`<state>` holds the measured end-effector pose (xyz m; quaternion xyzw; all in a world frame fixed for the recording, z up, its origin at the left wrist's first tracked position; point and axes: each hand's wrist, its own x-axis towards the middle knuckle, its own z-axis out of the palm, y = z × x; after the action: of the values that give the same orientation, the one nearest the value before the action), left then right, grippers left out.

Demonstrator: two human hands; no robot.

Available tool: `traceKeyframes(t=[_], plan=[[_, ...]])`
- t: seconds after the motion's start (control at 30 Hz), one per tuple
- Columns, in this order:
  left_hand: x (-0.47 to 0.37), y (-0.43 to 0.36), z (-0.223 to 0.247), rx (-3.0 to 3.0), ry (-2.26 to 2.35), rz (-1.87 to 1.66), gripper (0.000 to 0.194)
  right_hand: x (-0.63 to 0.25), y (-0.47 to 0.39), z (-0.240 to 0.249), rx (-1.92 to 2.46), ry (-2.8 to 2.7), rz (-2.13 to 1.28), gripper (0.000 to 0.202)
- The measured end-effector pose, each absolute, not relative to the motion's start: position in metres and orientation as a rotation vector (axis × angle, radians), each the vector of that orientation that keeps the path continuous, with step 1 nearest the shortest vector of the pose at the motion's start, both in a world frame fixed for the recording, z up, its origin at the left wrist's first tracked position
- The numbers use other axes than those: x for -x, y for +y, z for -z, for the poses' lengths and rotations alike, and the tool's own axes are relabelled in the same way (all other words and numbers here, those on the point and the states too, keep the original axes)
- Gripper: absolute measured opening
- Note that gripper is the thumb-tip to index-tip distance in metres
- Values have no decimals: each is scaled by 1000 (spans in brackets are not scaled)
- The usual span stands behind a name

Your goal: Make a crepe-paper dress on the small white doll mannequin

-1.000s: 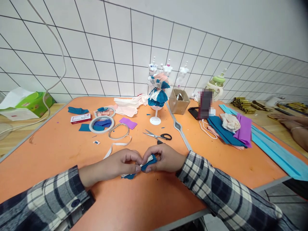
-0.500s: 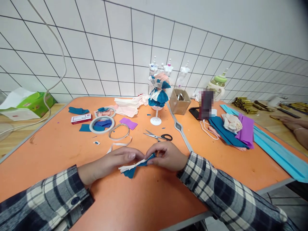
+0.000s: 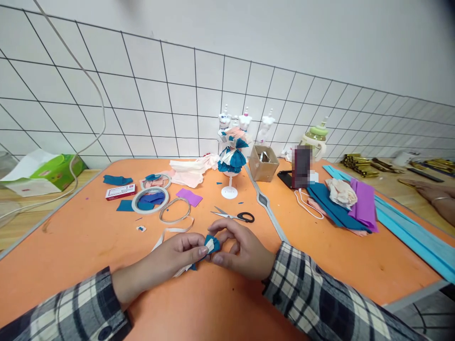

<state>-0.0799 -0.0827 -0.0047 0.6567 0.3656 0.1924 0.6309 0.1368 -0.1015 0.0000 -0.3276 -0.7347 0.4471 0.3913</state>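
Orange table (image 3: 117, 265) against a white tiled wall (image 3: 177, 90) here. Just below frame center, the left hand (image 3: 177, 253) pinches a teal-and-cream crepe paper piece (image 3: 212, 244), long axis slanting lower left to upper right, fanned end pointing up-right. The right hand (image 3: 245, 248) is loosely curled at that end. Bare tabletop spreads below, front edge lower right; scissors (image 3: 232, 215) lie just above.
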Motion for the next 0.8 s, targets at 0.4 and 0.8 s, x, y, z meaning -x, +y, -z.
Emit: traceKeyframes(t=[0.4,0.8], plan=[[75,-89,-2,-1783,839,-390,42,-136,-96,6,913,-1820,-1121,25],[76,-90,-7,-1725,687,-416,34,-135,-97,1,633,-2048,-587,31]])
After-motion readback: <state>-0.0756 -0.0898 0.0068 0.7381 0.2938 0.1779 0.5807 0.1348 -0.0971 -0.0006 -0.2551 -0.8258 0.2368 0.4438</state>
